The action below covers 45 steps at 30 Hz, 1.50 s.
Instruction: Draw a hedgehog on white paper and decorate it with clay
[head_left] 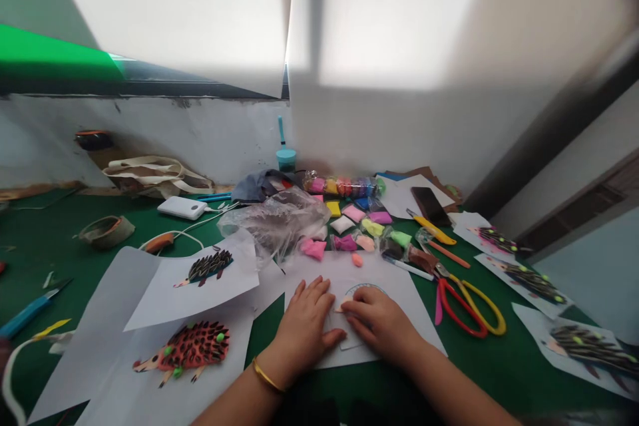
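My left hand (308,316), with a gold bangle at the wrist, lies flat with fingers stretched out on a white sheet of paper (407,299). Beside it, my right hand (377,323) has its fingertips drawn together over a small piece of peach clay (345,305), pressed at the left end of a drawn curved outline (377,287). The fingertips partly hide the clay and much of the drawing. Just beyond my hands, a small orange clay lump (357,259) sits on the paper, near a pink clay packet (313,249).
Red-and-yellow-handled scissors (462,299), a white pen (409,267) and a yellow cutter (433,229) lie right. Finished hedgehog pictures (192,353) lie left, others (536,286) far right. Plastic bags (279,219), a phone (429,206) and a power bank (184,208) stand farther back.
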Each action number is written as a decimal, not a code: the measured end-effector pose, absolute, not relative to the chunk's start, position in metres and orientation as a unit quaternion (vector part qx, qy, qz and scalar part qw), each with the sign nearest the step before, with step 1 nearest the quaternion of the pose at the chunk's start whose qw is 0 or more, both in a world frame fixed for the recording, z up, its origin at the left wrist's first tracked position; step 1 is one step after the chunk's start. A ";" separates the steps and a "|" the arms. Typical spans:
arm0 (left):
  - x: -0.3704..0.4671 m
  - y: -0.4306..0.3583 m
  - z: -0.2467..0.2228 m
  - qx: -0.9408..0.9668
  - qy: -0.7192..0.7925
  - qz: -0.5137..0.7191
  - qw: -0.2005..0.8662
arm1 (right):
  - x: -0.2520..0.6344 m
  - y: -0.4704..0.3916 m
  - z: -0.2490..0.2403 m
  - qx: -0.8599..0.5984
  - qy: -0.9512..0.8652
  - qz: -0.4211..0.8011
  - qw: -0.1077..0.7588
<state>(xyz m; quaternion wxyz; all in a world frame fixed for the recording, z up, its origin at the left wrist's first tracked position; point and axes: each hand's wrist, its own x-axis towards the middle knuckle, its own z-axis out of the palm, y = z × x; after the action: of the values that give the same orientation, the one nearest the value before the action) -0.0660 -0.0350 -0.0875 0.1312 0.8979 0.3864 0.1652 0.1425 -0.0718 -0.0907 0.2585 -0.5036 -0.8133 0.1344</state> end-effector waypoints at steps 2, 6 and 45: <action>-0.066 -0.035 -0.086 0.899 0.387 0.159 0.129 | 0.143 -0.077 -0.091 -0.499 -0.820 0.119 0.255; -0.065 -0.034 -0.086 0.900 0.387 0.157 0.124 | 0.140 -0.081 -0.093 -0.510 -0.819 0.101 0.241; -0.068 -0.034 -0.093 0.905 0.373 0.159 0.128 | 0.142 -0.077 -0.105 -0.518 -0.814 0.061 0.255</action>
<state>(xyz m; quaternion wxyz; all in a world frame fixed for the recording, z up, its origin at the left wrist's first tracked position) -0.0684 -0.0344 -0.0928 0.1278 0.9050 0.3734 0.1589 0.1423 -0.0768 -0.1047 0.2549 -0.5179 -0.8143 0.0612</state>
